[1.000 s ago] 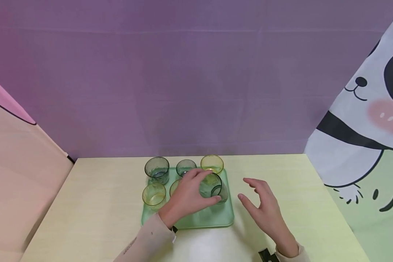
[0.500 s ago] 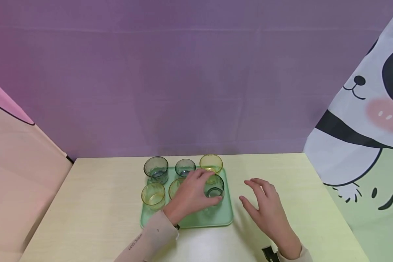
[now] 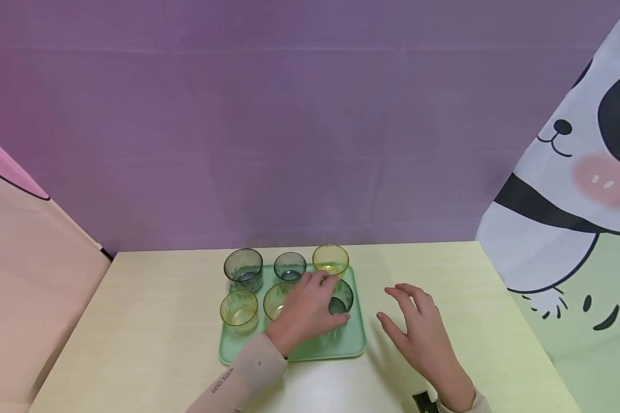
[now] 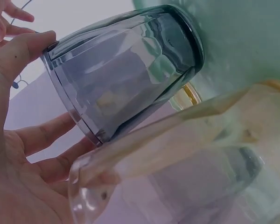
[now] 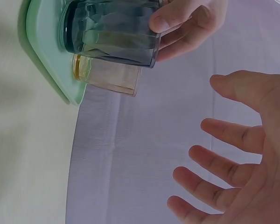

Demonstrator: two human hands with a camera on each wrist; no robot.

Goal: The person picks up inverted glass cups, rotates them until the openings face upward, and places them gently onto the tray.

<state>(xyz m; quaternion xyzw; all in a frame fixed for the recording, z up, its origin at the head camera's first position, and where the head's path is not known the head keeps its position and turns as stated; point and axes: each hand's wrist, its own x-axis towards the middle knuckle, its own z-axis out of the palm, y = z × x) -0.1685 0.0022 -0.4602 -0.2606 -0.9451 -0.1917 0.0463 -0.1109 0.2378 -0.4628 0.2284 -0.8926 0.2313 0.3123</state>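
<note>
My left hand (image 3: 307, 310) holds a smoky blue-grey glass (image 3: 343, 297) by its rim, at the right front of a green tray (image 3: 353, 341). In the left wrist view, the thumb and fingers lie on opposite sides of that glass (image 4: 126, 70), which stands upright with its base at the tray. An amber glass (image 4: 177, 154) is close beside the hand. My right hand (image 3: 418, 330) hovers right of the tray, its fingers spread and holding nothing. From the right wrist, the gripped glass (image 5: 116, 32) shows apart from this hand.
On the tray's back row stand a large grey glass (image 3: 244, 272), a smaller grey glass (image 3: 290, 267) and a yellow glass (image 3: 330, 260). Two yellow glasses, front left (image 3: 239, 312) and front middle (image 3: 275, 301), are near the left forearm. A purple cloth (image 3: 299, 126) hangs behind the table.
The grey glass in my left hand has gone from tilted above the tray to upright at its right front, the hand lowering with it. My right hand has barely moved.
</note>
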